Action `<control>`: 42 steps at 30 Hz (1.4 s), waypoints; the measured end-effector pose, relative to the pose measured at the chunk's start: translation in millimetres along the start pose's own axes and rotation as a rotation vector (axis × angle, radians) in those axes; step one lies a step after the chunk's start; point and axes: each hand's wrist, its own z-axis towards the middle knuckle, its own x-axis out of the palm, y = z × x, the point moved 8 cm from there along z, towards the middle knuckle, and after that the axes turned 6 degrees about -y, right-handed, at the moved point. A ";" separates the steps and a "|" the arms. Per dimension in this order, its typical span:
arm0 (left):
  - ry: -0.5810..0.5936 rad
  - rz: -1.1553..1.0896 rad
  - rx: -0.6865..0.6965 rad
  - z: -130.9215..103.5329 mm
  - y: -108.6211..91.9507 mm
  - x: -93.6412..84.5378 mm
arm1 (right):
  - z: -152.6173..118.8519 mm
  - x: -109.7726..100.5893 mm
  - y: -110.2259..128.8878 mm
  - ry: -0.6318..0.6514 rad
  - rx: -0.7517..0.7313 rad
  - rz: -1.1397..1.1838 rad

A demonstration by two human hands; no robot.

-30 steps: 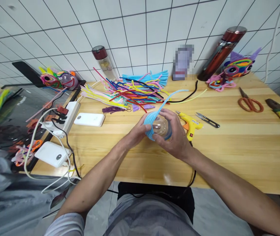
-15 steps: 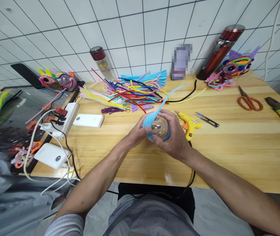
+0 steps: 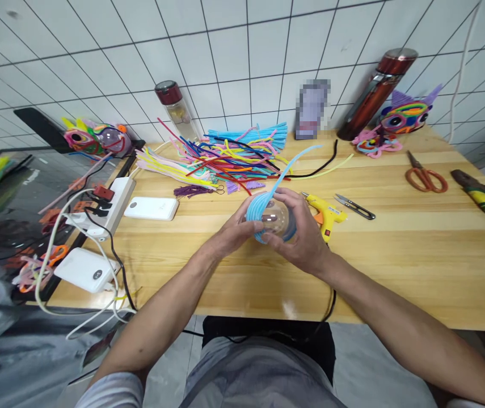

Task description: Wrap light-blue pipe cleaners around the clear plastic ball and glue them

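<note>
Between my two hands, above the table, is a clear plastic ball (image 3: pixel 277 221). Light blue pipe cleaners (image 3: pixel 258 206) wrap its left side in close rows, and one loose end sticks up to the right. My left hand (image 3: pixel 242 226) is closed on the wrapped side, thumb across the blue rows. My right hand (image 3: pixel 304 232) curls round the bare right side, its fingers over the top and its thumb at the lower front. The ball's underside is hidden by my hands. Just right of my right hand lies a yellow glue gun (image 3: pixel 326 215).
Behind the ball lies a heap of coloured pipe cleaners (image 3: pixel 233 158). Thread snips (image 3: pixel 355 207), scissors (image 3: pixel 426 175) and pliers (image 3: pixel 483 195) lie to the right. A power strip (image 3: pixel 112 207), white power banks (image 3: pixel 151 208) and cables occupy the left. A red thermos (image 3: pixel 376 96) stands against the wall.
The view has shifted slightly, so the table things appear a little further left. My hands keep the same hold on the ball.
</note>
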 end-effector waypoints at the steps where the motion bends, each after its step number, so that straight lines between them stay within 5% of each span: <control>1: -0.007 -0.014 -0.007 0.4 -0.4 -0.9 | 2.6 -4.2 -1.1 0.007 0.021 0.007; 4: -0.012 -0.064 -0.012 0.6 -4.8 -2.3 | 16.3 -35.1 -7.1 -0.026 0.117 -0.023; 8: 0.033 -0.118 -0.007 -2.3 -14.1 1.4 | 33.3 -102.6 -31.4 -0.089 0.317 -0.256; 12: 0.073 -0.178 -0.024 -4.5 -18.3 6.0 | 29.6 -151.6 -73.4 -0.007 0.439 -0.590; 15: 0.089 -0.206 -0.032 -4.8 -18.8 7.6 | 14.1 -165.4 -107.6 0.091 0.528 -0.741; 21: 0.141 -0.244 -0.046 -5.1 -19.1 7.9 | -2.0 -148.9 -108.1 0.163 0.520 -0.775; 28: 0.167 -0.288 0.010 -8.7 -31.4 8.6 | -36.4 -117.0 -72.8 0.309 0.866 -1.067; 33: 0.230 -0.325 0.069 -13.2 -39.9 16.6 | -50.7 -95.6 -69.2 0.457 0.984 -1.056; 42: 0.251 -0.365 0.146 -18.6 -44.0 11.3 | -38.6 -105.6 -88.3 0.152 1.035 -0.861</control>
